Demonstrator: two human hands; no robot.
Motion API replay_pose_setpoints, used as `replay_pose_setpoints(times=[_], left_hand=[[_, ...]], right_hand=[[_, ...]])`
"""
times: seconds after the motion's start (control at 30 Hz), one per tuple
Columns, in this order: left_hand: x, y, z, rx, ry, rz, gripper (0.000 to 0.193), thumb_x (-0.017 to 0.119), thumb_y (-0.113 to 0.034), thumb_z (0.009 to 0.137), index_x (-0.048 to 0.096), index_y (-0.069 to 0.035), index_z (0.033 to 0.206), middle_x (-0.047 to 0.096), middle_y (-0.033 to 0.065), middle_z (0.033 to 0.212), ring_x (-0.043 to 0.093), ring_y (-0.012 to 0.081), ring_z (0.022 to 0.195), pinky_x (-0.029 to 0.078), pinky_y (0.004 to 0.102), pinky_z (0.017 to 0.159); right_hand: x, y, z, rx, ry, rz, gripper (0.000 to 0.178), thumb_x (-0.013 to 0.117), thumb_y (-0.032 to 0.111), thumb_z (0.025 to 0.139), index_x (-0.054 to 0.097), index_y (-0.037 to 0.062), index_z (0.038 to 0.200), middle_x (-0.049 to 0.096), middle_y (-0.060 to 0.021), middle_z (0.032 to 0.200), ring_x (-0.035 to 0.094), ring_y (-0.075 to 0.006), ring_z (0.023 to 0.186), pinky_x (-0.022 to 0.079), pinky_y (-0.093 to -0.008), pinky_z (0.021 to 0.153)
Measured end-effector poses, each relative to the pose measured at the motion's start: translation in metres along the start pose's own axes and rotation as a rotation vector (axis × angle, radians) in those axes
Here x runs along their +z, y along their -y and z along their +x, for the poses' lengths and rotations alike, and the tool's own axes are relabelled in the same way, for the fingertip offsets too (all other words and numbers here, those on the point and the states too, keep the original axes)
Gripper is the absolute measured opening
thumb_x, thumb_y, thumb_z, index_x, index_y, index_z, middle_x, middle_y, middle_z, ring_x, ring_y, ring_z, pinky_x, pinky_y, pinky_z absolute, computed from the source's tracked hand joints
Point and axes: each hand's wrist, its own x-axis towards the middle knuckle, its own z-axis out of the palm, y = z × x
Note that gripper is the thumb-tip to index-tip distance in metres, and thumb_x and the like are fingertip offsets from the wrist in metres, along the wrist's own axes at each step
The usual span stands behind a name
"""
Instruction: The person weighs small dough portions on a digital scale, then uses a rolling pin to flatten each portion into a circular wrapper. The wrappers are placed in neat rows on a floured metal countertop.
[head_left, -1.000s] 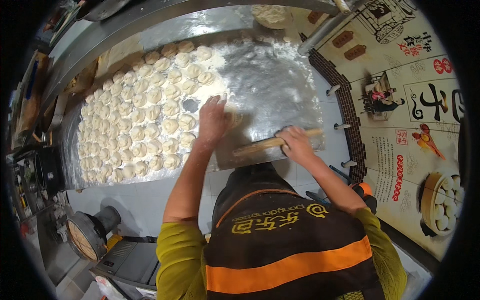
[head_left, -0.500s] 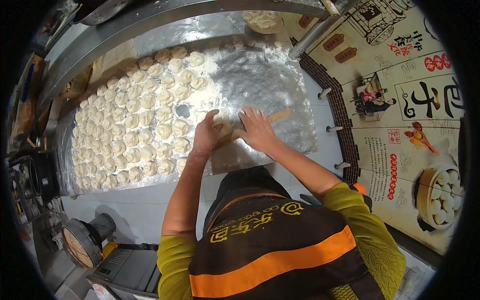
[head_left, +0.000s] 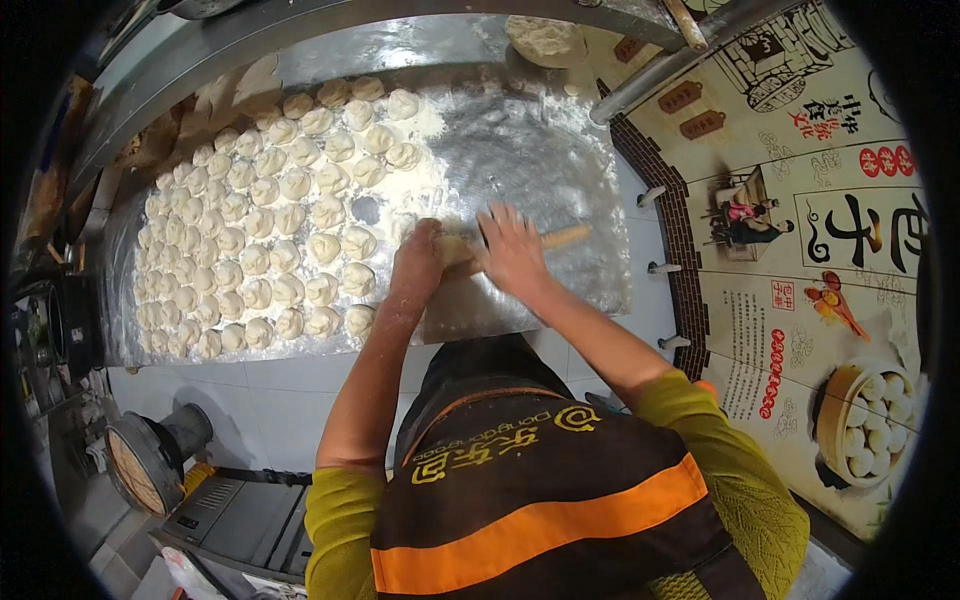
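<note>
A wooden rolling pin [head_left: 567, 236] lies aslant on the floured metal worktop [head_left: 500, 310], partly covered by my right hand [head_left: 514, 255]. That hand rests flat across it with fingers stretched and spread, the tips a little blurred. My left hand [head_left: 418, 262] is closed at the edge of a small piece of dough [head_left: 455, 249], beside the pin's near left end. Much of the dough is hidden by the hand. Left of it, rows of pleated dough buns [head_left: 289, 219] cover the worktop, dusted with flour.
At the far edge sits a round bowl-like container of pale flour or dough [head_left: 545, 42]. A metal shelf edge [head_left: 330, 22] runs overhead along the back. A metal post [head_left: 655, 80] stands at the back right, by a printed wall panel [head_left: 755, 330]. Grey equipment [head_left: 235, 520] is at lower left.
My left fingers have closed in on the dough, where the index finger stuck out before. My right hand has shifted slightly on the rolling pin. The whole view has tilted a little.
</note>
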Motion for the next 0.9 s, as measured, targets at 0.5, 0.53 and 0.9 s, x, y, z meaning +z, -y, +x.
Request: replay_pose_setpoints(times=[0.5,0.53,0.9], left_hand=[[0.003,-0.007,-0.001,0.080,0.013,0.164,0.022,0.049,-0.017,0.083,0.054,-0.001,0.097,0.059,0.0238,0.084,0.056,0.0415,0.081,0.043,0.0476,0.071],[-0.002,-0.012,0.000,0.053,0.073,0.243,0.022,0.048,-0.017,0.083,0.054,-0.001,0.097,0.059,0.0237,0.084,0.056,0.0416,0.081,0.043,0.0478,0.071],[-0.001,-0.002,-0.010,0.078,-0.057,0.201,0.023,0.049,-0.021,0.083,0.056,0.000,0.090,0.059,0.0240,0.082,0.056,0.0408,0.081,0.043,0.0465,0.070]], right_hand=[[0.019,-0.007,0.022,-0.013,-0.149,-0.053,0.049,0.060,0.033,0.076,0.049,0.0037,0.114,0.041,-0.0145,0.124,0.037,-0.0323,0.115,0.032,-0.0497,0.090],[0.017,-0.007,0.021,-0.035,-0.148,-0.064,0.049,0.060,0.033,0.076,0.049,0.0037,0.114,0.041,-0.0144,0.124,0.037,-0.0323,0.115,0.032,-0.0495,0.089],[0.014,-0.001,0.026,0.030,-0.063,0.023,0.045,0.054,0.029,0.081,0.047,0.0036,0.117,0.041,-0.0150,0.124,0.036,-0.0334,0.116,0.030,-0.0506,0.093]])
